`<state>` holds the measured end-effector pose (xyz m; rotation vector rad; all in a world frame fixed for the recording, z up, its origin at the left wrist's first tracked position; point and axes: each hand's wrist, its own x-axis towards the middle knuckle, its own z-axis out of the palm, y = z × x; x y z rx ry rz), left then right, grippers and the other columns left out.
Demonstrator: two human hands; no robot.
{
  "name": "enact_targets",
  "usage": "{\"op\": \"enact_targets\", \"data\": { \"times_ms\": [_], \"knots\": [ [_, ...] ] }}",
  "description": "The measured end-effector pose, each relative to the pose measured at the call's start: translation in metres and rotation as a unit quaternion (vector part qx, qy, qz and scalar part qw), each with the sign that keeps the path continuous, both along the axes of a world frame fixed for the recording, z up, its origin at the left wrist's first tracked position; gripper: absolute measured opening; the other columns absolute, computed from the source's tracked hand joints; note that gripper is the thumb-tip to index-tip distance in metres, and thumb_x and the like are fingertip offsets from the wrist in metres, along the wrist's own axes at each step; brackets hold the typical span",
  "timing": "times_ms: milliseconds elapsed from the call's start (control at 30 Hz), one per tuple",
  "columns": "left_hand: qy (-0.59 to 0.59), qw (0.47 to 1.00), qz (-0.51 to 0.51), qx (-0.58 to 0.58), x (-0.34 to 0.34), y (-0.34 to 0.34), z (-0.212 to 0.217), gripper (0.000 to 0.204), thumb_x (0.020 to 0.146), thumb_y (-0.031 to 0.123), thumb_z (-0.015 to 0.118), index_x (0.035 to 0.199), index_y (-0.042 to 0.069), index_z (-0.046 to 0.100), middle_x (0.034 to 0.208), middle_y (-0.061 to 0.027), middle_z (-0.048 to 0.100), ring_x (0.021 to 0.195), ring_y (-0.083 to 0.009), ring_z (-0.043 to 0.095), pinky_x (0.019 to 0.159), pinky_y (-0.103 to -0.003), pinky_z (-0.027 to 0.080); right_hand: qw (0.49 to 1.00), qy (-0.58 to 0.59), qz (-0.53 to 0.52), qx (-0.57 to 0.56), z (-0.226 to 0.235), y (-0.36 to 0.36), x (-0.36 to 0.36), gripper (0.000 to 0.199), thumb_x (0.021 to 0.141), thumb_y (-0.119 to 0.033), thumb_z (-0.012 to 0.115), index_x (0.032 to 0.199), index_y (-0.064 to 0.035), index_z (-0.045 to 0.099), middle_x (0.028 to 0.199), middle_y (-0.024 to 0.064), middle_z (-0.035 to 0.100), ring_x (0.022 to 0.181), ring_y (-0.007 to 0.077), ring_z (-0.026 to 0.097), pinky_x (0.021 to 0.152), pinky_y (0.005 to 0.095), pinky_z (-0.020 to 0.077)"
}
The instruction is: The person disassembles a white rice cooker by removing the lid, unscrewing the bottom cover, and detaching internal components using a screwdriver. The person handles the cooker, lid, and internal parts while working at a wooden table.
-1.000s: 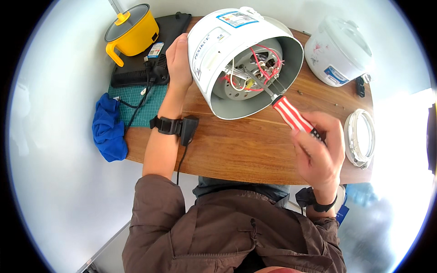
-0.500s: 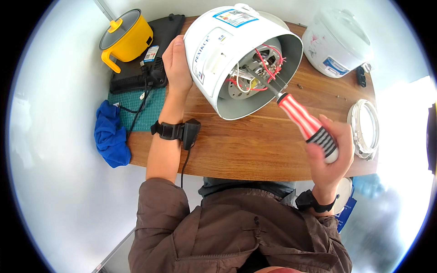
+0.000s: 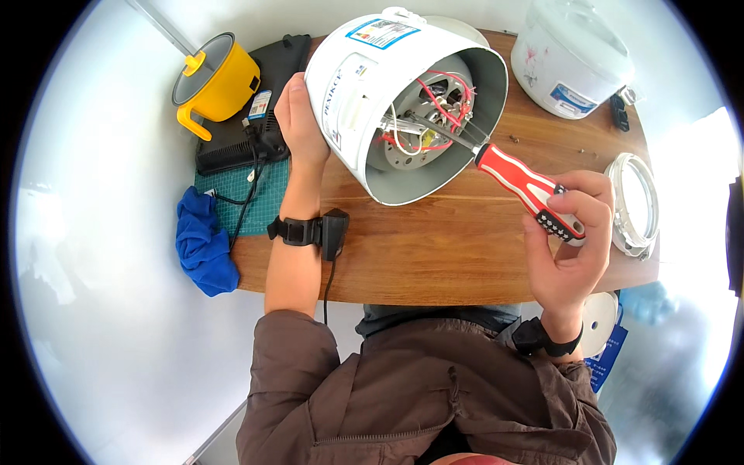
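A white rice cooker body (image 3: 403,66) lies tilted on the table, its open underside toward me. Inside show red wires (image 3: 452,116), a pale wire and a round metal plate (image 3: 403,160) with holes. My left hand (image 3: 304,124) is closed around the cooker's left side, the fingers partly hidden behind it. A screwdriver (image 3: 511,174) with a red, white and black handle reaches in, its tip among the parts near the wires; whether it sits on a screw I cannot tell. My right hand (image 3: 573,232) holds the handle's end lightly between thumb and fingers.
At the back left, a yellow pot (image 3: 229,93) stands on a black flat appliance (image 3: 287,66), near a green mat (image 3: 267,198) and blue cloth (image 3: 203,244). On the right are another rice cooker (image 3: 570,58), a white ring-shaped part (image 3: 618,203) and small loose bits (image 3: 581,150).
The screwdriver handle has turned, showing a starred side instead of stripes. My right hand's fingers have loosened and shifted around its end. My left hand keeps its hold; the whole view has shifted slightly.
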<state>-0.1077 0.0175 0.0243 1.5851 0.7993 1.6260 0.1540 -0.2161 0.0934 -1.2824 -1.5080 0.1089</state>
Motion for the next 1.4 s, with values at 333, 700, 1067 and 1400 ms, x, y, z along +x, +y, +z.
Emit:
{"op": "enact_targets", "data": {
  "times_ms": [333,700,1067,1400],
  "knots": [
    [0.004,1.0,0.016,-0.006,-0.001,0.0,-0.003,0.045,0.11,0.026,0.034,0.109,-0.006,0.066,0.093,-0.0089,0.07,0.079,-0.0111,0.063,0.071,-0.026,0.049,0.996,-0.078,0.022,0.028,0.011,0.004,0.004,0.041,0.075,0.005,0.08,0.114,0.0005,0.066,0.112,0.0175,0.063,0.091,0.0281,0.064,0.081,0.0357,0.0528],
    [0.001,1.0,0.031,-0.005,-0.002,0.002,-0.003,0.043,0.109,0.024,0.037,0.108,-0.006,0.067,0.091,-0.0093,0.071,0.077,-0.0115,0.064,0.068,-0.026,0.05,0.999,-0.035,-0.016,0.008,0.001,0.003,-0.001,0.052,0.075,0.0,0.085,0.122,0.0,0.063,0.106,0.015,0.067,0.09,0.0271,0.064,0.083,0.0338,0.0521],
    [-0.009,1.0,0.017,-0.009,-0.003,0.003,-0.004,0.043,0.11,0.024,0.035,0.108,-0.004,0.067,0.088,-0.0074,0.07,0.075,-0.0099,0.063,0.067,-0.026,0.049,0.998,0.01,-0.013,-0.066,0.001,-0.003,0.0,0.051,0.086,-0.006,0.078,0.131,0.0038,0.057,0.109,0.0173,0.065,0.094,0.0233,0.064,0.082,0.0322,0.0511],
    [-0.025,0.999,0.031,-0.011,0.006,-0.004,0.005,0.042,0.111,0.025,0.036,0.101,-0.003,0.066,0.083,-0.0047,0.067,0.071,-0.008,0.058,0.063,-0.024,0.045,0.986,0.117,-0.005,-0.121,0.008,-0.011,-0.007,0.052,0.096,-0.022,0.071,0.139,0.0019,0.053,0.104,0.0136,0.069,0.082,0.0132,0.062,0.075,0.0282,0.0508]
  ]
}}
